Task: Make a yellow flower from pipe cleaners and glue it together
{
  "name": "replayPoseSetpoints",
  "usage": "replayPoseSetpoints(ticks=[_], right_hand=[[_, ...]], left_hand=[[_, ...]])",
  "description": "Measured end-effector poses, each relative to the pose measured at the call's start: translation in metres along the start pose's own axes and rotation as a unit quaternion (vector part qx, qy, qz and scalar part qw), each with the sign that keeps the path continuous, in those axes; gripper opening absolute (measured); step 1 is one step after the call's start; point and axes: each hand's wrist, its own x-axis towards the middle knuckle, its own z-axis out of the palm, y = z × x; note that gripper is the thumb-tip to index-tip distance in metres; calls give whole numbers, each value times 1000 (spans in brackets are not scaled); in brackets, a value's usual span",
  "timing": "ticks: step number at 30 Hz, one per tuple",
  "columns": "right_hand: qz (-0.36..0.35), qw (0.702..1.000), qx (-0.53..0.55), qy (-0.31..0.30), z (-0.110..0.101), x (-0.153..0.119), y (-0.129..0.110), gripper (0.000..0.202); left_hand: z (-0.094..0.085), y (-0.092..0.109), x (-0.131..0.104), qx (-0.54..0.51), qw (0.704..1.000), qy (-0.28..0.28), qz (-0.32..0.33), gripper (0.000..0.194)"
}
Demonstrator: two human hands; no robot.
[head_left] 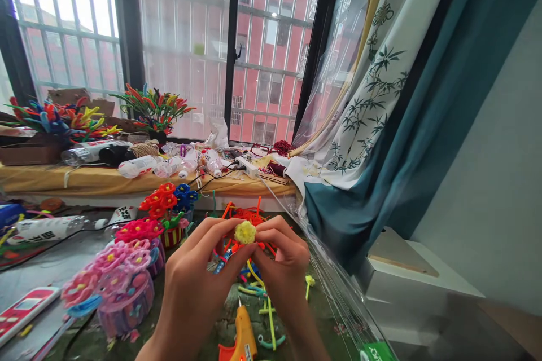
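Note:
A small fuzzy yellow ball-like piece [245, 232] is pinched between the fingertips of both hands, in the middle of the head view. My left hand [199, 271] grips it from the left, thumb below and fingers above. From the right, my right hand [284, 256] closes on it in the same way. Below the hands an orange and yellow glue gun [243, 333] points its nozzle upward. Yellow-green pipe cleaner pieces [271, 324] lie beside it. Behind the fingers is a heap of red and orange pipe cleaners [254, 214].
Pink pipe-cleaner flowers in a pot [122, 282] stand at the left, with red and blue flowers [169, 197] behind. A red and white device [27, 310] lies far left. Plastic bottles [138, 166] line the window ledge. A clear sheet [339, 293] runs along the right.

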Motion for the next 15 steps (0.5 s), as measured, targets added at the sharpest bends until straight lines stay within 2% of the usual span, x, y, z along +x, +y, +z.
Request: replayPoseSetpoints(ticks=[8,15], right_hand=[[-72,995,-56,28,5,-1,-4,18],[-93,993,-74,28,4,-2,-5,17]], left_hand=[[-1,5,1,10,998,48,41,10],[-4,6,4,13,998,42,55,11]])
